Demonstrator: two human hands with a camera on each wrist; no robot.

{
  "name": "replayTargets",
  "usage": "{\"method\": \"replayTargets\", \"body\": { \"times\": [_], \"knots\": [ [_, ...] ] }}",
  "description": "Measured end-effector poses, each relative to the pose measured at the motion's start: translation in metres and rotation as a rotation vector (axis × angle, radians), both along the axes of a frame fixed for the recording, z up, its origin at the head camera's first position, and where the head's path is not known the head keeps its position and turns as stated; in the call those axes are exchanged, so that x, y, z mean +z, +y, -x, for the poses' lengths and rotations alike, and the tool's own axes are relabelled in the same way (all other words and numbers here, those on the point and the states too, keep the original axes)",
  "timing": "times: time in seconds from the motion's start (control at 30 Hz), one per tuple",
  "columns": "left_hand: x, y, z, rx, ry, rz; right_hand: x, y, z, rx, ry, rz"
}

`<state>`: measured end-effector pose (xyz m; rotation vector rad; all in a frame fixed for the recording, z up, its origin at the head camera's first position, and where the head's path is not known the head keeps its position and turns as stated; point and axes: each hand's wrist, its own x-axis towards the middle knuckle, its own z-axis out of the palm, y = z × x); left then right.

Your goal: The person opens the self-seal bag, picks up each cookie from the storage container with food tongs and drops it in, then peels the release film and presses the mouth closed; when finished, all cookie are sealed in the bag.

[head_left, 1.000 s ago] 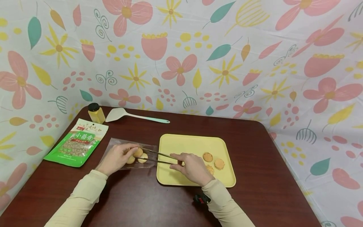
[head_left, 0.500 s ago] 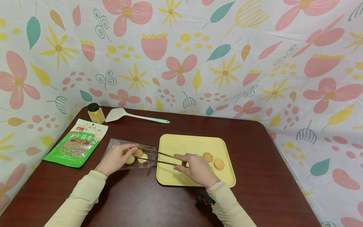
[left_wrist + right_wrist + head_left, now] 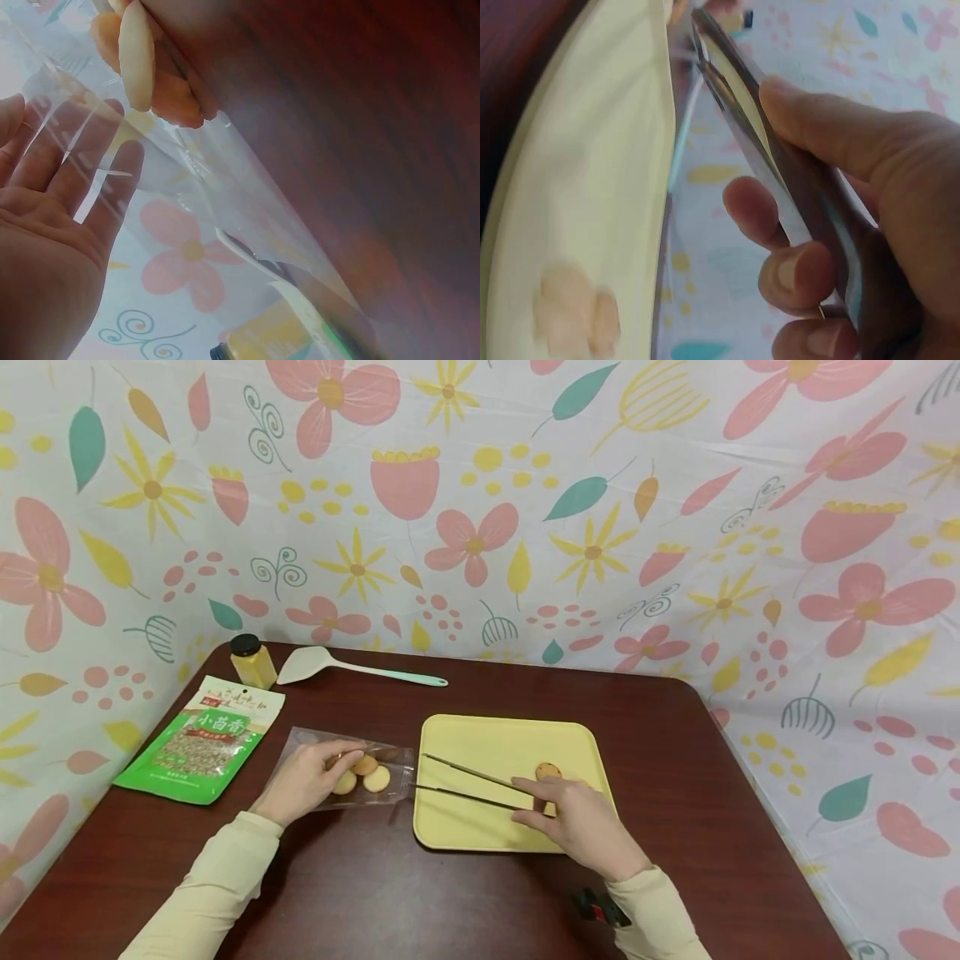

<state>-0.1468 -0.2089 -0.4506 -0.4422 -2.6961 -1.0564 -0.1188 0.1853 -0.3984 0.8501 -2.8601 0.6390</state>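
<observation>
My left hand [image 3: 307,777] holds the upper layer of a clear plastic bag [image 3: 397,795] between thumb and fingers; in the left wrist view its fingers show through the film. Several round cookies [image 3: 377,779] lie in the bag. My right hand [image 3: 581,818] grips metal tongs [image 3: 465,795] by the sides, with nothing between their parted tips, which point left at the bag's mouth. Beneath the tongs is a yellow tray [image 3: 487,731]. Cookies [image 3: 548,771] lie at its right, partly hidden by my right hand; in the right wrist view they are blurred.
A green-and-white seed packet [image 3: 202,743] lies at the table's left edge. Behind it stands a yellow jar [image 3: 255,667] with a black lid, beside a white spatula [image 3: 311,663] with a pale green handle. A floral cloth [image 3: 480,543] hangs behind the dark table [image 3: 390,885].
My right hand has drawn the tongs to the right, out of the bag and over the tray. The left hand has kept its place on the bag.
</observation>
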Motion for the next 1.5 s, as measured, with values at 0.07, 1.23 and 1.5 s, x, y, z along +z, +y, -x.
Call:
{"method": "replayTargets", "body": {
  "times": [0.07, 1.23, 1.5],
  "knots": [
    [0.0, 0.0, 0.0, -0.003, 0.0, -0.002, 0.003, 0.013, -0.004, -0.045, -0.015, 0.012],
    [-0.001, 0.0, -0.001, -0.02, -0.014, -0.014, -0.002, 0.12, -0.049, -0.488, -0.2, -0.08],
    [-0.002, -0.001, -0.001, -0.012, -0.013, -0.01, -0.001, 0.116, -0.048, -0.461, -0.183, -0.091]
  ]
}}
